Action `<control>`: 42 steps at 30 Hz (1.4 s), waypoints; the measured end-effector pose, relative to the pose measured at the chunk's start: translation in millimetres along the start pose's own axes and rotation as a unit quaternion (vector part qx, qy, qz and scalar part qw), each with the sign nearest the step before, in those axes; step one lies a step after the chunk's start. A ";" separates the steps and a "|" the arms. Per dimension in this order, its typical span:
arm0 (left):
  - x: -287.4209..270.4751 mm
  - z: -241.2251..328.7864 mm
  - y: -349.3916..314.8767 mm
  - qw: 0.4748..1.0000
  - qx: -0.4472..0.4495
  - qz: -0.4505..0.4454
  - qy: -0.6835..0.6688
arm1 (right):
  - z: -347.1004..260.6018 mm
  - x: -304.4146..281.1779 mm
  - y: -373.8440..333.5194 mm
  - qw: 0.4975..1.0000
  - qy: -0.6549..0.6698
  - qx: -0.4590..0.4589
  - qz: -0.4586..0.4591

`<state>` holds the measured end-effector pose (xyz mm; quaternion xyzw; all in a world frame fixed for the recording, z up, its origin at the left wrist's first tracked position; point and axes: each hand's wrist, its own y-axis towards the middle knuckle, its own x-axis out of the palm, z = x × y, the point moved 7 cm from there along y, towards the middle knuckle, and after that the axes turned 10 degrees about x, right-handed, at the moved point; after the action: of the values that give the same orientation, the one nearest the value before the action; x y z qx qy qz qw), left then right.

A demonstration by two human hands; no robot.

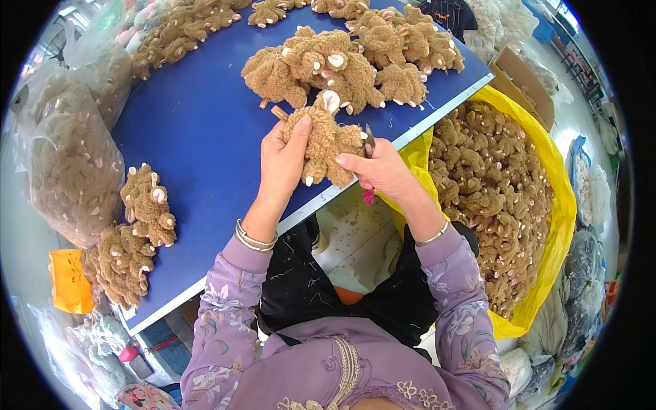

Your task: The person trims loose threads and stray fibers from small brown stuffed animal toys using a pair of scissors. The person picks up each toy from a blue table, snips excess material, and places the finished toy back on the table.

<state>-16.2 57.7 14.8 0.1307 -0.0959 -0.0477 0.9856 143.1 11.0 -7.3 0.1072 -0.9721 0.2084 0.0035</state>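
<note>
A small brown curly plush toy animal with pink-lined ears and white paw tips is held up over the table's front edge. My left hand is closed on its left side, thumb on the front. My right hand is closed at its right side, thumb pressed against the plush. Dark pointed blades, apparently thread snips, stick up out of that hand, and a pink end shows below it. The palm hides most of the tool. Just beyond lies a heap of similar plush toys.
The blue table has a pale front edge. More plush toys lie at its left end, beside a filled clear bag. At right stands a yellow sack full of plush toys, with a cardboard box behind it.
</note>
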 end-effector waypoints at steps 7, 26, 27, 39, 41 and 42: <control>-13.6 -10.4 6.2 0.978 -0.102 0.050 -0.173 | -14.5 13.2 -12.7 0.983 0.100 -0.151 -0.027; 11.5 -10.0 -2.9 0.992 -0.057 -0.108 0.026 | -22.8 -28.4 -15.0 0.986 -0.071 -0.130 0.073; 9.0 -10.6 -0.9 0.994 -0.071 -0.086 -0.014 | -32.8 -34.3 -21.3 0.982 -0.033 -0.173 0.073; -3.7 -15.4 4.8 0.982 -0.129 0.006 -0.136 | -26.4 -47.7 -23.7 0.991 -0.077 -0.096 0.053; -1.9 -17.5 5.2 0.980 -0.133 -0.015 -0.150 | -18.2 -29.4 -20.5 0.996 -0.048 -0.046 0.058; -0.5 -18.6 5.4 0.978 -0.132 -0.029 -0.156 | -13.4 -22.0 -19.6 0.997 -0.034 -0.022 0.061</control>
<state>-12.5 67.5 -1.5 -0.0072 -0.2374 -0.1080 0.9654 168.2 3.6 11.7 0.0550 -0.9807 0.1835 -0.0397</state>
